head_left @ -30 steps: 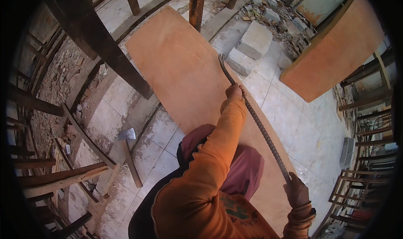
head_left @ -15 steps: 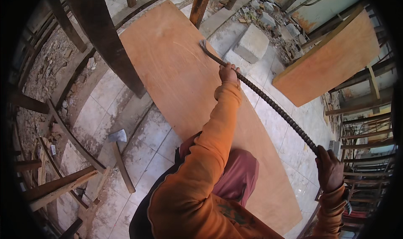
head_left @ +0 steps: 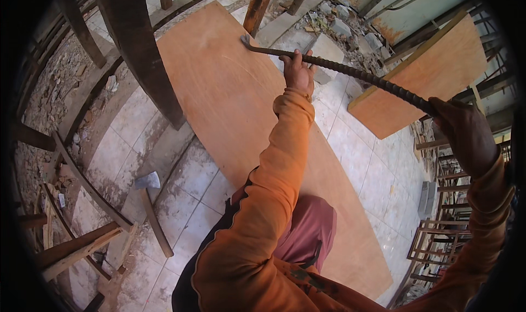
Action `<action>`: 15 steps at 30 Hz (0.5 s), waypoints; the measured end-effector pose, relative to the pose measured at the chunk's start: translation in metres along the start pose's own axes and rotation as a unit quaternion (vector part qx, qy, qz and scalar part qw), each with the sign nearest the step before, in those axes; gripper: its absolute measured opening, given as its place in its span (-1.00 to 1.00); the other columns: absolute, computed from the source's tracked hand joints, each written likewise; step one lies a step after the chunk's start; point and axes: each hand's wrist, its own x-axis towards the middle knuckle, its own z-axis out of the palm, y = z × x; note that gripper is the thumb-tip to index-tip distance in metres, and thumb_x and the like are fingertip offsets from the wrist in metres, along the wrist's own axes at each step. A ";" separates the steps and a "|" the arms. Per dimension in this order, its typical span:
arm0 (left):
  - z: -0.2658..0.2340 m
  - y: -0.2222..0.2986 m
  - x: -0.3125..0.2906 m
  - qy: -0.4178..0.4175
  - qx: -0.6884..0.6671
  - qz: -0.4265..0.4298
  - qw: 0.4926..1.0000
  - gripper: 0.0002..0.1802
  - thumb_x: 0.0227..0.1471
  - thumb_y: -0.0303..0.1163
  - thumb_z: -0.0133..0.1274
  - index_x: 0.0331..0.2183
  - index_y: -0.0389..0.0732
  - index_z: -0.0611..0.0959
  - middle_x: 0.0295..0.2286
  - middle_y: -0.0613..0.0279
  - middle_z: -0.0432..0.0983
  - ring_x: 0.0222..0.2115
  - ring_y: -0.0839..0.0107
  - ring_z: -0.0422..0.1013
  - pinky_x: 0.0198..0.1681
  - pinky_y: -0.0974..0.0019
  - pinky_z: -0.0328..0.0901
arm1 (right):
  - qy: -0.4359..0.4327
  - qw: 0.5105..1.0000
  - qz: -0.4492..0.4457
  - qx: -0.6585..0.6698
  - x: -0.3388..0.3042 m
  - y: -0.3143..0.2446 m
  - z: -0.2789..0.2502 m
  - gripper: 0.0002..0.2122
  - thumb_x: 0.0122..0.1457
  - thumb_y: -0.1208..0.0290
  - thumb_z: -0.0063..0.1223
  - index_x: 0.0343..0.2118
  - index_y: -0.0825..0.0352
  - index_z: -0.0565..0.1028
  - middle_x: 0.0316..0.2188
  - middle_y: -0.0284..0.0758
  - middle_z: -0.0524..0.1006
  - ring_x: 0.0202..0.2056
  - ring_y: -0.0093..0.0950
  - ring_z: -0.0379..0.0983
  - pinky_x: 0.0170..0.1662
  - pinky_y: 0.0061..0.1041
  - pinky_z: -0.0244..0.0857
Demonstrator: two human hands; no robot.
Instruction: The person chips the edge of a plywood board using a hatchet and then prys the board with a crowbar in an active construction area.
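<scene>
The hands are apart on one ribbed steel pry bar (head_left: 372,80), which slants from upper centre to the right of the frame. The right hand (head_left: 464,131) clamps its right end; the left hand (head_left: 299,76) meets it near the bent, forked claw, though whether those fingers close round it I cannot tell. The claw overlaps the upper part of a flat wooden panel (head_left: 233,101) that runs diagonally through the centre. A hatchet (head_left: 148,205) lies at lower left, and a second wooden panel (head_left: 430,73) stands out at upper right.
</scene>
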 end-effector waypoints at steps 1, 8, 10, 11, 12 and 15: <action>-0.001 0.004 0.004 -0.005 0.006 0.006 1.000 -0.35 0.22 -0.35 -0.14 0.19 -0.07 -0.10 0.07 0.05 -0.03 0.13 -0.07 0.10 0.06 -0.19 0.26 | -0.005 1.000 -0.004 0.003 0.005 -0.003 -0.003 -0.80 0.09 0.51 0.05 -0.20 0.36 0.46 -0.56 -0.13 0.44 -0.47 -0.14 0.42 -0.40 -0.21 0.24; 0.012 0.007 0.030 -0.067 -0.043 0.021 0.997 -0.58 0.25 -0.34 -0.21 0.06 -0.12 0.05 -0.14 -0.13 0.23 -0.10 -0.07 0.40 -0.21 0.07 0.51 | 0.004 0.977 -0.088 -0.192 0.029 -0.006 -0.035 -0.73 0.13 0.52 0.02 -0.08 0.36 0.46 -0.44 -0.13 0.46 -0.49 -0.20 0.42 -0.39 -0.26 0.24; 0.016 0.009 0.033 -0.056 -0.061 0.032 0.996 -0.65 0.24 -0.37 -0.19 -0.03 -0.23 0.11 -0.24 -0.11 0.31 -0.20 -0.06 0.47 -0.29 0.15 0.55 | -0.036 0.981 -0.074 -0.175 0.041 -0.016 -0.055 -0.75 0.17 0.42 0.00 -0.11 0.36 0.49 -0.51 -0.18 0.48 -0.54 -0.29 0.42 -0.45 -0.33 0.25; 0.017 0.011 0.033 -0.053 -0.069 0.034 0.996 -0.65 0.23 -0.39 -0.18 -0.05 -0.28 0.11 -0.24 -0.12 0.31 -0.20 -0.06 0.47 -0.27 0.14 0.55 | -0.078 0.982 -0.057 -0.163 0.050 -0.027 -0.067 -0.74 0.21 0.32 -0.02 -0.13 0.35 0.52 -0.57 -0.23 0.50 -0.60 -0.38 0.42 -0.51 -0.41 0.27; 0.018 0.013 0.032 -0.050 -0.077 0.035 0.995 -0.65 0.23 -0.41 -0.17 -0.07 -0.34 0.11 -0.24 -0.13 0.30 -0.19 -0.06 0.46 -0.25 0.14 0.55 | -0.079 0.984 -0.083 -0.134 0.055 -0.020 -0.070 -0.74 0.22 0.31 -0.03 -0.15 0.36 0.53 -0.60 -0.22 0.51 -0.62 -0.40 0.43 -0.54 -0.42 0.28; 0.017 0.019 0.040 -0.056 -0.066 0.049 0.995 -0.66 0.22 -0.43 -0.16 -0.11 -0.42 0.13 -0.26 -0.16 0.32 -0.20 -0.09 0.46 -0.19 0.10 0.54 | -0.071 0.985 -0.105 -0.117 0.064 -0.010 -0.074 -0.75 0.24 0.29 -0.03 -0.18 0.36 0.56 -0.64 -0.21 0.53 -0.64 -0.41 0.45 -0.58 -0.42 0.29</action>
